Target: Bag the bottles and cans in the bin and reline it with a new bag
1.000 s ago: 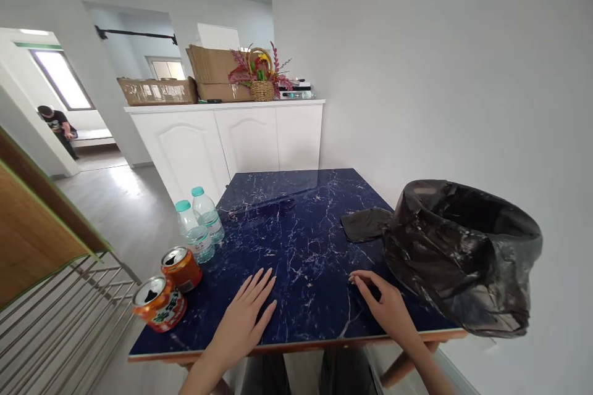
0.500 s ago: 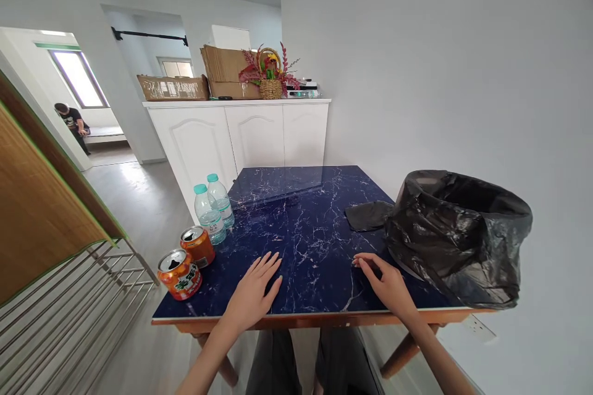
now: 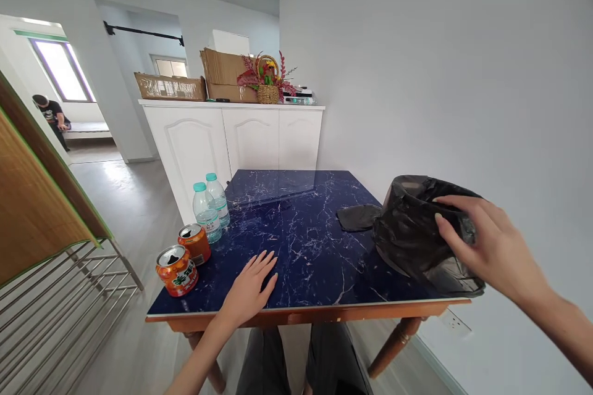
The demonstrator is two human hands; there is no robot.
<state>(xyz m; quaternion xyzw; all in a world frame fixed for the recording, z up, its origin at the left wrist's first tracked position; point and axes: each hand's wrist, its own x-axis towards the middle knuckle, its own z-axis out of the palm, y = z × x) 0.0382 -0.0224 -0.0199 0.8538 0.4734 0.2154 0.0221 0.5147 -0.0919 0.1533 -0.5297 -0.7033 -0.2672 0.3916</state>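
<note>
My left hand [image 3: 250,287] lies flat on the blue marbled tabletop [image 3: 301,241], fingers stretched out and nothing in them. At the right, my right hand [image 3: 491,244] is over the near rim of a black plastic bag [image 3: 403,241] standing with its mouth open. Thumb and forefinger are apart there; whether they touch the plastic I cannot tell. A flat black flap [image 3: 356,217] lies beside the bag. Along the table's left side stand an orange drink can [image 3: 178,274], a second orange can [image 3: 199,247] and two clear bottles [image 3: 207,216] with teal caps.
Behind the table stands a white cabinet [image 3: 194,148] carrying cardboard boxes [image 3: 227,74] and a flower basket [image 3: 267,92]. A metal rack [image 3: 92,296] with a wooden board [image 3: 37,197] is at the left. A person [image 3: 53,114] sits in the far room. A wall borders the right.
My right hand has left the tabletop and moved right and up to the bag's rim, its fingers opening. My left hand stays on the table. The view has shifted slightly.
</note>
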